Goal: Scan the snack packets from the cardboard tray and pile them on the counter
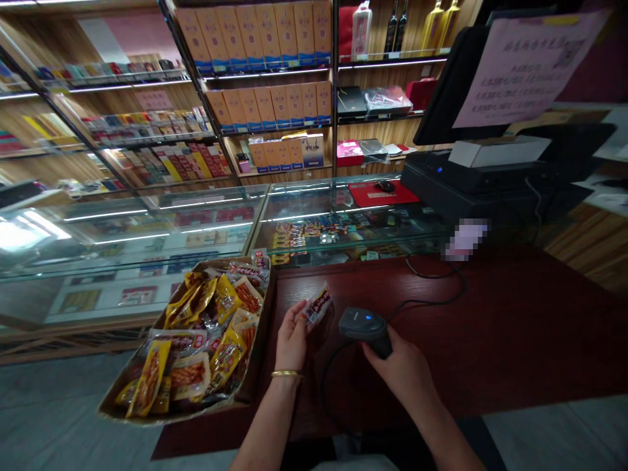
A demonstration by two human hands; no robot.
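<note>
In my left hand [293, 340] is a small clear snack packet [318, 306] with dark contents and printing, pinched between thumb and fingers just above the counter. My right hand [402, 363] wraps round the handle of a black barcode scanner [364, 325], which has a blue light on top. The scanner's head points left, toward the packet, with a gap between them. Left of my hands, a cardboard box [255, 373] holds many yellow and clear snack packets [228, 297].
The dark red wooden counter [510, 327] carries the scanner's cable [436, 302]. A glass display case [216, 226] runs behind, bearing a red mouse pad [380, 194]. A monitor [451, 85] stands at right on a black cash drawer [441, 186]. Shelves with boxes [275, 104] line the wall.
</note>
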